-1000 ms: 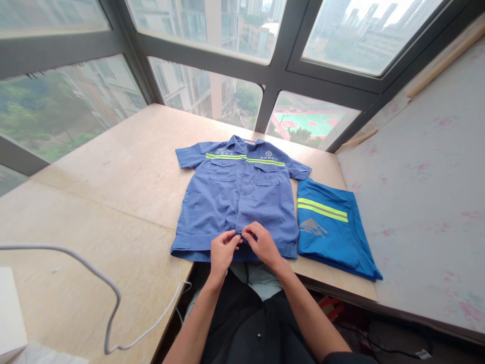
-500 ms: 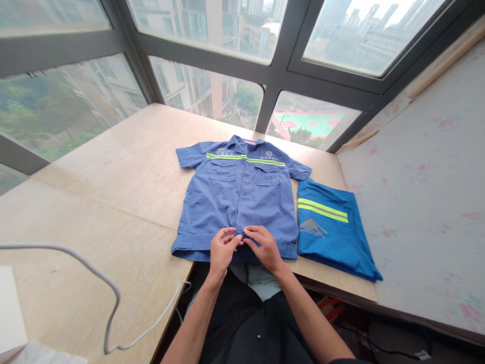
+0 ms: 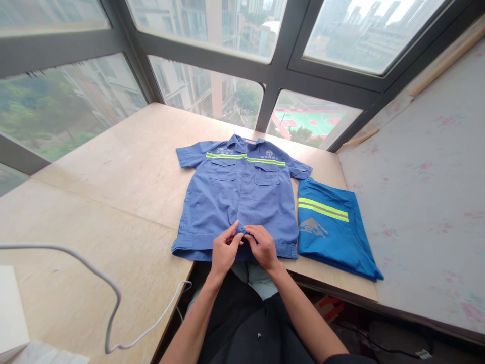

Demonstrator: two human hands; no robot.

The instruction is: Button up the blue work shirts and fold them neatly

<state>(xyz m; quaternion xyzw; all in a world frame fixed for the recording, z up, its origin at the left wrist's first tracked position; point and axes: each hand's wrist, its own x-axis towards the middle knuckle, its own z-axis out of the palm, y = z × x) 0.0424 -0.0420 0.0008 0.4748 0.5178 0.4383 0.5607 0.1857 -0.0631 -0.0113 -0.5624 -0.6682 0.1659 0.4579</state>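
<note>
A blue short-sleeved work shirt (image 3: 215, 202) lies face up, collar toward the window, with a yellow-green reflective stripe across its chest and two flapped pockets. Its bottom hem reaches the table's front edge. There, at the middle of the hem where the front placket ends, my left hand (image 3: 226, 248) and my right hand (image 3: 262, 247) pinch the cloth, fingertips nearly meeting. A small bit of the hem is lifted between them. Whether a button is in the fingers cannot be made out. To the right rests a folded brighter-blue garment (image 3: 333, 237) with a reflective stripe and grey lettering.
The pale wooden table (image 3: 113, 167) runs up to the framed windows. A grey cable (image 3: 113, 303) loops over its left part, near a white box (image 3: 11, 308) at the edge. A flower-patterned wall (image 3: 424, 212) bounds the right side.
My left fingers have shifted slightly, the index finger now pointing up and away over the placket. My right fingertips have curled closer in on the hem. Both garments lie as before.
</note>
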